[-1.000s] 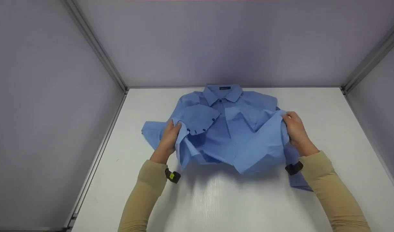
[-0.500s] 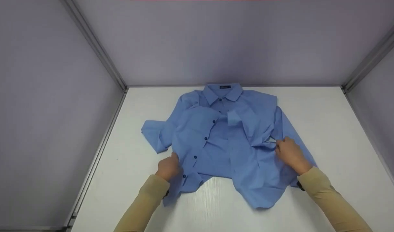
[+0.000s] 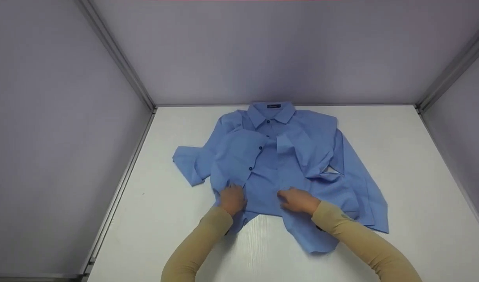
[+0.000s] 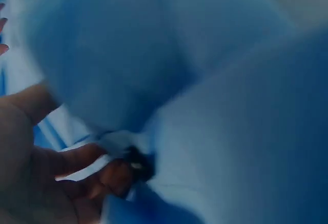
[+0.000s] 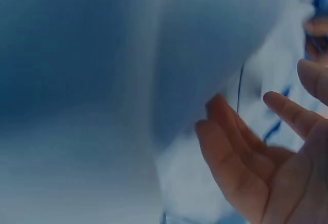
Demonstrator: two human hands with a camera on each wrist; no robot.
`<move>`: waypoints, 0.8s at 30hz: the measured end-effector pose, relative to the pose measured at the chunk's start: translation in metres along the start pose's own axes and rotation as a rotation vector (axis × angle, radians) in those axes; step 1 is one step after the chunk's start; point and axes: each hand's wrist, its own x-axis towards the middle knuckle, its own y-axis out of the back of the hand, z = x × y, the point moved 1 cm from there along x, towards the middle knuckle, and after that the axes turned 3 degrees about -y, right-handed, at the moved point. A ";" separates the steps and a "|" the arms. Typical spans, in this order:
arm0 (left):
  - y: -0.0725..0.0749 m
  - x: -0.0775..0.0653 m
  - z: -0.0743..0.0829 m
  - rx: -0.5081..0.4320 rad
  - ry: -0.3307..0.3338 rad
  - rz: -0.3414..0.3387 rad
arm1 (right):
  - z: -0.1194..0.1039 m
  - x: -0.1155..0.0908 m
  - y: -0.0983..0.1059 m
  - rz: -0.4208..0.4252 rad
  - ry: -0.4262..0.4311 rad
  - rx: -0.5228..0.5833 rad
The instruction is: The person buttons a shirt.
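A light blue button-up shirt point(image 3: 267, 180) lies spread on the white table, its collar point(image 3: 271, 113) at the far side. My left hand point(image 3: 232, 199) grips the button edge of the left front panel with bent fingers, drawing small folds there. In the left wrist view a dark button point(image 4: 137, 163) shows right at its fingertips. My right hand point(image 3: 298, 199) rests over the edge of the other front panel. In the right wrist view, its fingers point(image 5: 230, 167) are relaxed, with thumb and fingertips apart. Blurred cloth fills much of both wrist views.
One sleeve point(image 3: 192, 162) lies folded out at the left; the other sleeve point(image 3: 365, 192) runs down the right side. White table point(image 3: 145, 219) surrounds the shirt. Grey walls point(image 3: 278, 51) stand at the back and sides.
Both hands have lowered the lifted front panels toward me, left the shirt's outer sides and moved inward to the front edges. The panels now lie flatter.
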 end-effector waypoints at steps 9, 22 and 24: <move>-0.063 0.017 -0.020 0.088 0.018 0.121 | 0.007 0.006 -0.009 0.071 -0.069 0.031; 0.082 0.016 0.017 -0.744 -0.162 -0.099 | -0.014 -0.009 0.055 0.395 0.024 0.401; 0.080 0.018 0.028 -0.775 -0.207 -0.163 | -0.023 -0.009 0.066 0.454 0.032 0.436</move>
